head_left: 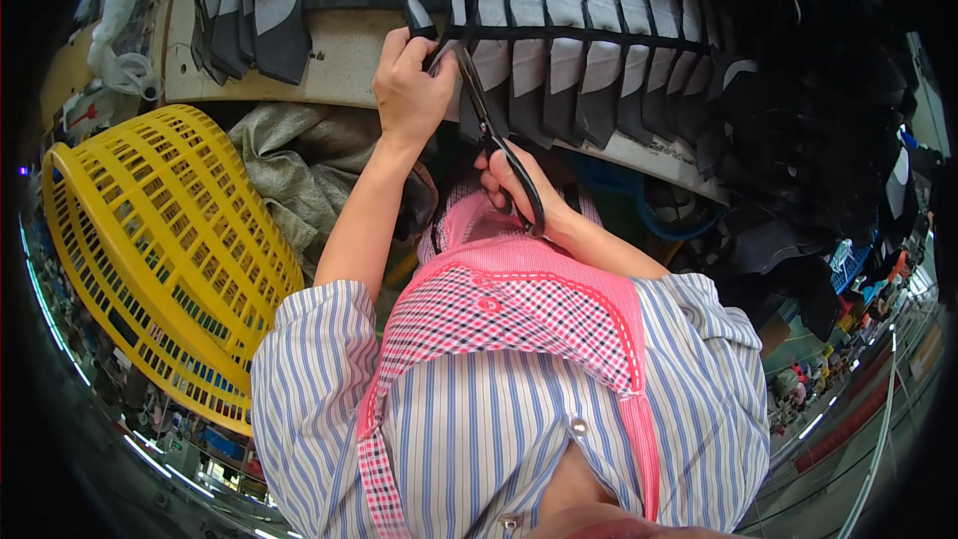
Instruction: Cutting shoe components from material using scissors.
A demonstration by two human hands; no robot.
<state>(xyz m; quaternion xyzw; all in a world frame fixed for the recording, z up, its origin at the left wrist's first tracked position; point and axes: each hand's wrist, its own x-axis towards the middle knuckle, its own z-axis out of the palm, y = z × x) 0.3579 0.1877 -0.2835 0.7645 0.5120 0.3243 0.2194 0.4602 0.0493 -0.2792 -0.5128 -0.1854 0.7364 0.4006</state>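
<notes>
My left hand (411, 90) is closed on a black-and-grey fabric piece (414, 8) at the front edge of the table. In my right hand (517, 180) I grip a pair of black-handled scissors (473, 90), their blades pointing up toward the left hand's fingertips. The blade tips reach the fabric beside those fingers; whether they are closed on it I cannot tell. To the right runs a long row of similar fabric pieces (562, 0), joined along a dark strip and hanging partly over the edge.
A separate bunch of black-and-grey pieces (279, 10) hangs over the pale table (339, 65) at the left. Below it stand a yellow plastic basket (170, 230) and a crumpled grey cloth sack (299, 160). Dark fabric (798, 140) is heaped at the right, near a blue basket (669, 225).
</notes>
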